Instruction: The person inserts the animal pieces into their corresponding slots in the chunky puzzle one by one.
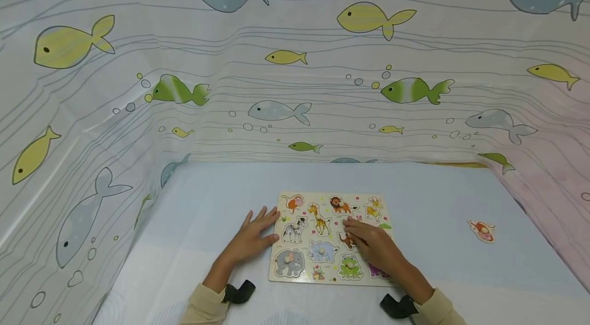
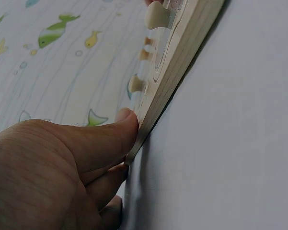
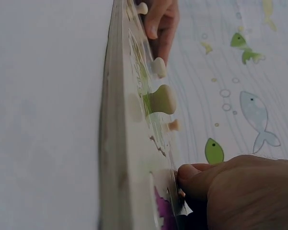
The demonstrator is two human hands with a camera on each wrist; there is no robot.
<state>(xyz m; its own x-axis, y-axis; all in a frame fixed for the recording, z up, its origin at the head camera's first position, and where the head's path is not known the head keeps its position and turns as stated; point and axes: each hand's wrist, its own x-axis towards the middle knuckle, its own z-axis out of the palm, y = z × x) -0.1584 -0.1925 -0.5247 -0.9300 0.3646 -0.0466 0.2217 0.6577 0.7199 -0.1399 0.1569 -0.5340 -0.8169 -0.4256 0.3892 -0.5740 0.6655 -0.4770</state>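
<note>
A wooden peg puzzle board point(image 1: 301, 279) lies on the table with animal pictures, among them a giraffe, a zebra and an elephant. At its left edge is my left hand point(image 1: 251, 235), fingers spread and fairly straight; in the left wrist view the thumb point(image 2: 110, 139) presses the wooden side. My right hand point(image 1: 378, 248) reaches over the board's right half. Its thumb and finger pinch low on a brown animal piece point(image 1: 346, 241), which the hand partly hides. In the right wrist view the thumb and finger point(image 3: 194, 177) meet close against the board's face.
A loose monkey piece point(image 1: 482, 231) lies on the table to the right of the board. Pale knobs point(image 3: 163, 99) stand up from several pieces. Fish-patterned cloth point(image 1: 230, 79) surrounds the pale table point(image 1: 221, 181) at the back and sides.
</note>
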